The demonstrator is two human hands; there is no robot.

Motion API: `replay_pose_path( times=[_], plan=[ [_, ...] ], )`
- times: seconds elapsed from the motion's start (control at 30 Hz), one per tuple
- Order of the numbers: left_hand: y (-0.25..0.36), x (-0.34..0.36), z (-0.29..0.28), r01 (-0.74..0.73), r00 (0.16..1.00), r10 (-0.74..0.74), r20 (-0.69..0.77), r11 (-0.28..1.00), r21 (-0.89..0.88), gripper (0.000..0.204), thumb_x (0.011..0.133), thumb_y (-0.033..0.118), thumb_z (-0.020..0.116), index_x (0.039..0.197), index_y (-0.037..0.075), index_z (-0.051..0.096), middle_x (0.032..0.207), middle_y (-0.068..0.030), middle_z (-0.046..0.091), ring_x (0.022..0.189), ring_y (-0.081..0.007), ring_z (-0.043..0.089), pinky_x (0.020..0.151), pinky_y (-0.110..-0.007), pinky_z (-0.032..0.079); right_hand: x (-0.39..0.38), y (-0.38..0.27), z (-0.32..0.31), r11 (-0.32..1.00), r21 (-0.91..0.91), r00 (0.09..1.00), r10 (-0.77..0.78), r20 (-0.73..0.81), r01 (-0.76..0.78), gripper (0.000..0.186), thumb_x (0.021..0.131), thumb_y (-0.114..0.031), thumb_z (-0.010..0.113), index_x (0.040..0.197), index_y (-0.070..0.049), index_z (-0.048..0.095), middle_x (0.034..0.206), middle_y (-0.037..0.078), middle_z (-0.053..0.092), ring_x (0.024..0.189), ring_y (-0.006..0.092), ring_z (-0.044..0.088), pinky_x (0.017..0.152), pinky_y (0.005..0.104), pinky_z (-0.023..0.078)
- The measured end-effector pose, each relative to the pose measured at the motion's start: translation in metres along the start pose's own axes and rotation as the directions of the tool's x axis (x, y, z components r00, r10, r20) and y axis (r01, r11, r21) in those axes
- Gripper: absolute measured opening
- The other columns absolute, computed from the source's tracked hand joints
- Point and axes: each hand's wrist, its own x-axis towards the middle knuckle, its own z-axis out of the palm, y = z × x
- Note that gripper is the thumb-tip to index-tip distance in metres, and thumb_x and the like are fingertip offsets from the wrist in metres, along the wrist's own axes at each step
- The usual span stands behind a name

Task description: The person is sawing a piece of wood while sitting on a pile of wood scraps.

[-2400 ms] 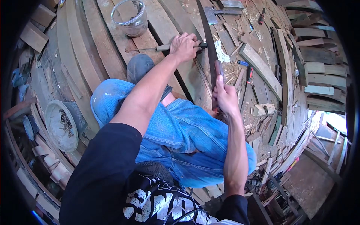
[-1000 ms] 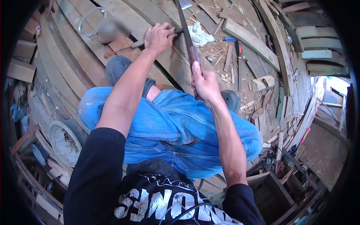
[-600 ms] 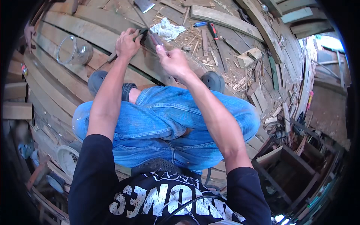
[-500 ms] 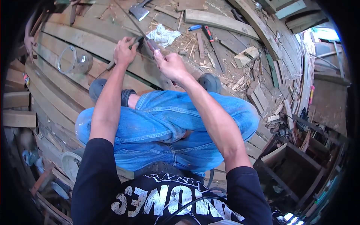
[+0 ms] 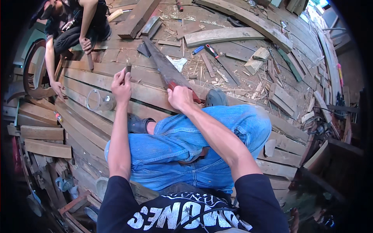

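My right hand [image 5: 180, 98] is closed round the red handle of a handsaw [image 5: 157, 60]. Its broad dark blade slants away to the far left, flat side showing. My left hand [image 5: 121, 87] is raised above the planks, pinching a small dark flat piece [image 5: 128, 69] that sticks up from the fingers; its kind is not clear. Partly behind the saw blade lies an axe head [image 5: 143, 49], and a white rag [image 5: 176, 63] shows beside the blade. A clear jar [image 5: 107, 102] rests on the planks left of my left hand.
At the far left a co-worker [image 5: 74, 27] crouches, one hand round a dark tool [image 5: 90, 60], the other on the planks. Ahead right lie a red-and-black-handled tool [image 5: 211, 51], a blue-handled one [image 5: 198, 49], curved timber [image 5: 223, 36], wood chips and offcuts [image 5: 252, 64].
The saw has turned from nearly edge-on to flat side showing. My hands have drawn apart, the left one now upright with the dark piece. The view has swung, bringing the co-worker into sight.
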Motion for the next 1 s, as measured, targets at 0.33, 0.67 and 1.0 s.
replay_pose_path(
  times=[0.33, 0.67, 1.0],
  plan=[
    [0.05, -0.033, -0.056, -0.163, 0.981, 0.16, -0.114, 0.987, -0.017, 0.025, 0.09, 0.006, 0.063, 0.113, -0.004, 0.063, 0.095, -0.0071, 0.06, 0.078, -0.013, 0.06, 0.068, -0.026, 0.049, 0.012, -0.025, -0.047, 0.95, -0.185, 0.913, -0.169, 0.371, 0.251, 0.045, 0.076, -0.038, 0.069, 0.102, -0.001, 0.068, 0.11, 0.021, 0.064, 0.104, 0.0333, 0.062, 0.089, 0.0395, 0.051],
    [0.058, -0.027, -0.041, -0.207, 0.976, 0.208, -0.062, 0.978, 0.021, 0.027, 0.094, 0.014, 0.058, 0.114, -0.003, 0.063, 0.096, -0.0095, 0.06, 0.071, -0.0135, 0.057, 0.062, -0.026, 0.047, 0.138, 0.043, -0.172, 0.72, -0.683, 0.992, -0.061, 0.113, 0.122, 0.026, 0.081, -0.011, 0.059, 0.105, -0.005, 0.067, 0.11, 0.018, 0.065, 0.104, 0.03, 0.063, 0.088, 0.0405, 0.052],
    [0.08, -0.015, -0.024, -0.294, 0.95, 0.282, 0.137, 0.953, 0.079, 0.031, 0.093, 0.026, 0.058, 0.108, 0.0, 0.066, 0.091, -0.0138, 0.062, 0.076, -0.0239, 0.062, 0.065, -0.032, 0.05, 0.223, 0.155, -0.127, 0.692, -0.72, 0.995, 0.02, 0.101, 0.059, 0.042, 0.085, -0.039, 0.062, 0.098, 0.0, 0.064, 0.098, 0.024, 0.066, 0.096, 0.0373, 0.063, 0.082, 0.045, 0.052]
  ],
)
